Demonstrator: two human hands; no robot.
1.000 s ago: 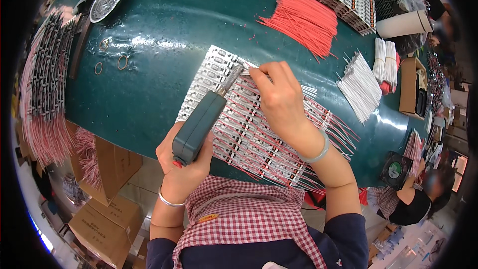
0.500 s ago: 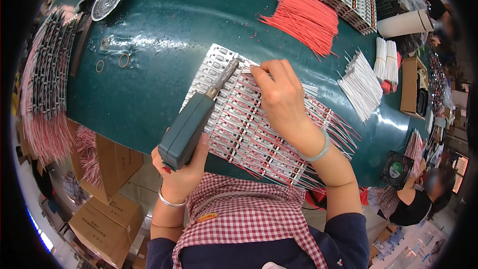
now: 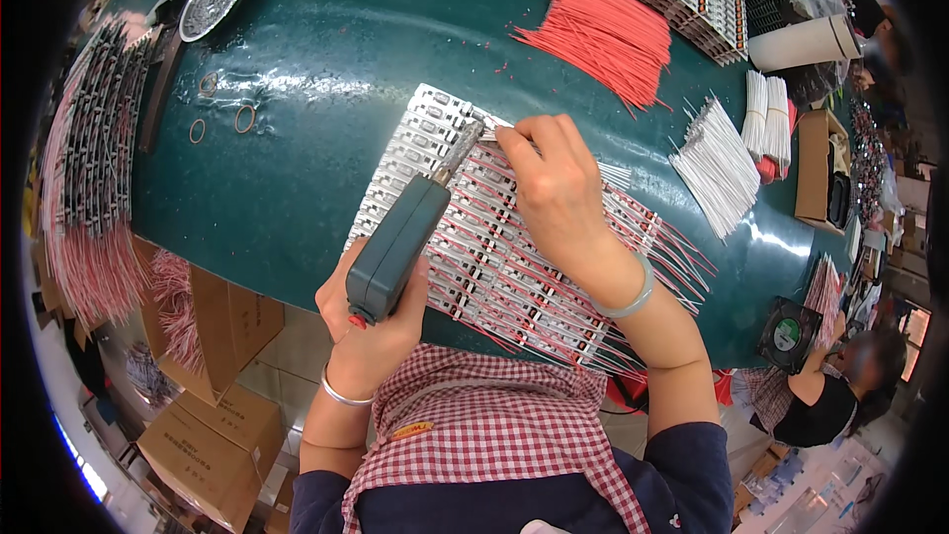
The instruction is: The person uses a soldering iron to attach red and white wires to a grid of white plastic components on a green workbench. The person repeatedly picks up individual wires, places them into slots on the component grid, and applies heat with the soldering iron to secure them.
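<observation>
My left hand (image 3: 381, 321) is wrapped round a dark green soldering gun (image 3: 397, 247), its metal barrel slanting up and to the right. The tip rests at the upper part of a panel of small circuit boards (image 3: 435, 114). Beside the tip, my right hand (image 3: 559, 178) is closed, thumb and fingers pinched at the board edge. White wires (image 3: 615, 176) stick out past its far side; how they lie in the fingers is hidden. Red and white wires (image 3: 682, 247) run across the panel and overhang its right side.
Red wires (image 3: 603, 35) lie in a pile at the back, white wires (image 3: 717, 173) at the right. A metal bowl (image 3: 217, 0) and rubber bands (image 3: 245, 119) sit at the left. Wired boards (image 3: 94, 178) stack at the left edge. A person (image 3: 811, 386) works at the right.
My left hand has moved the soldering gun to the right, its tip now closer to my right fingers. The right hand has barely shifted.
</observation>
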